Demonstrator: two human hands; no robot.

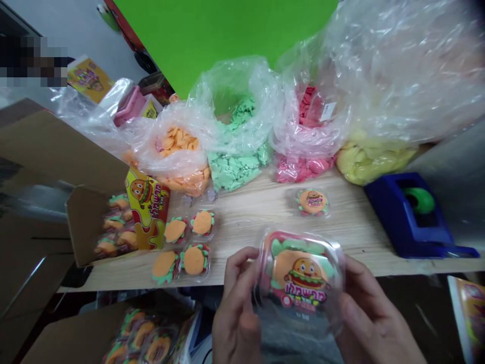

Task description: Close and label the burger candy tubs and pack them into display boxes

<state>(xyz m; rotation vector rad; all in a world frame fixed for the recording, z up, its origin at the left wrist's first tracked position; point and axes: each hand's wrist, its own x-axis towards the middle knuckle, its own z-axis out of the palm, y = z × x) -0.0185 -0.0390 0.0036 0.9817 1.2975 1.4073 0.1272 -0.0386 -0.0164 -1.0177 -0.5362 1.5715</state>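
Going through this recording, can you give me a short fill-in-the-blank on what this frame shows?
The left hand and right hand hold a clear plastic tub whose label shows a cartoon ____.
The tape dispenser on the wooden table is ____.
The bag of mint-green pieces stands between the bag of orange pieces and the bag of ____ pieces.

Missing words: burger; blue; pink.
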